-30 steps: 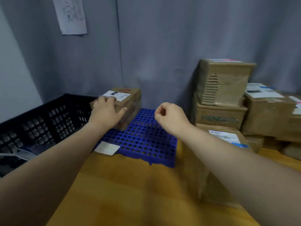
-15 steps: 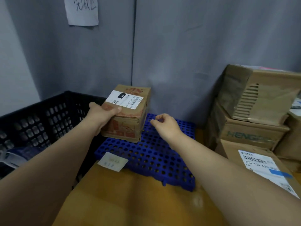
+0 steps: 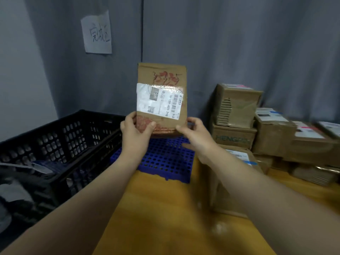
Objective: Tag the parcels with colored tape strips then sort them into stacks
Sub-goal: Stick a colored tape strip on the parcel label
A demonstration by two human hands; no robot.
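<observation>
A small cardboard parcel (image 3: 161, 78) with red print and a white shipping label is held upright in the air, its labelled face toward me. My left hand (image 3: 135, 132) grips its lower left corner, thumb on the front. My right hand (image 3: 196, 132) grips its lower right corner. The parcel hangs above a blue perforated plastic pallet (image 3: 165, 161) that lies on the yellow floor. No tape strip shows on the face turned to me.
A black plastic crate (image 3: 60, 137) stands at the left. Several stacked cardboard parcels (image 3: 237, 107) fill the right, some with pink or blue tape. One parcel (image 3: 237, 173) lies under my right forearm. A handwritten paper sign (image 3: 96, 33) hangs on the grey curtain.
The parcel has been lifted off the blue pallet and turned upright to face me. My right hand, empty before, has taken hold of its lower right corner.
</observation>
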